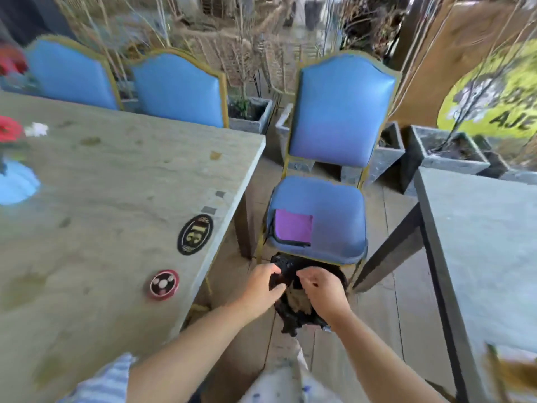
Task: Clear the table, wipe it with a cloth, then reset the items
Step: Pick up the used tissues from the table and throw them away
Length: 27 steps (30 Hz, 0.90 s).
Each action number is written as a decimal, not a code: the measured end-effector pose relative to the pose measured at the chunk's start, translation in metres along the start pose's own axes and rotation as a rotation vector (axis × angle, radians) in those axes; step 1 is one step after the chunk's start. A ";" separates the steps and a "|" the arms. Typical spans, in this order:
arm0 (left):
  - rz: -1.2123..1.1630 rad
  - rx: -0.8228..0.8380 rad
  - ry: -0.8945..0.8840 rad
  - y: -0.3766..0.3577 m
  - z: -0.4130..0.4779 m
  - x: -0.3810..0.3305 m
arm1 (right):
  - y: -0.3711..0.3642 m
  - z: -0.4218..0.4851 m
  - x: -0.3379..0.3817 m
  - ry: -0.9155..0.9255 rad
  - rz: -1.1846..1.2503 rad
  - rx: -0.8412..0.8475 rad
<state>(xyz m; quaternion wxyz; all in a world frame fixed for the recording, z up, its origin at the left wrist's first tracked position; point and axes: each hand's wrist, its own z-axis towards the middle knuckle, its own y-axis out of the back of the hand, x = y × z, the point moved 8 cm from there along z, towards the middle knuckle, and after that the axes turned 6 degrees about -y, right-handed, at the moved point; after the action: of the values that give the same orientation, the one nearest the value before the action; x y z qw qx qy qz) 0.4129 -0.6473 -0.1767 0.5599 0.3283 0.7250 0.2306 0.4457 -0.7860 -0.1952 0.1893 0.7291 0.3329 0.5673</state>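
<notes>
Stone, pale and mottled, makes the top of the table at my left. Across the aisle from its corner stands a blue chair, facing me. At the foot of that chair, right in front of me, a black bag sits open with something tan inside it.

On the left part of the chair seat lies the purple cloth, folded flat. It is just beyond both my hands and above them, touching neither.

My left hand pinches the bag's rim between thumb and fingers. My right hand is close beside it, fingers curled at the opposite rim; I cannot tell whether it actually grips the bag.

Near the table's edge sit an oval plaque and, nearer me, a round disc with a red rim.
</notes>
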 end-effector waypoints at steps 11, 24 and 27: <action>0.042 -0.096 0.069 -0.012 -0.229 0.040 | -0.054 -0.186 0.017 0.207 -0.124 0.197; 0.247 -0.203 0.135 0.174 -0.359 0.152 | -0.172 -0.277 0.228 0.539 -0.087 0.244; 0.291 -0.174 0.137 0.234 -0.380 0.190 | -0.215 -0.287 0.290 0.555 -0.055 0.219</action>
<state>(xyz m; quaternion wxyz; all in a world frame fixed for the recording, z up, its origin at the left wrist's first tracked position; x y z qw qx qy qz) 0.0681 -0.3364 -0.0369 0.4963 0.3635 0.6835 0.3929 0.1531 -0.4604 -0.0504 0.0268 0.5530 0.4508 0.7002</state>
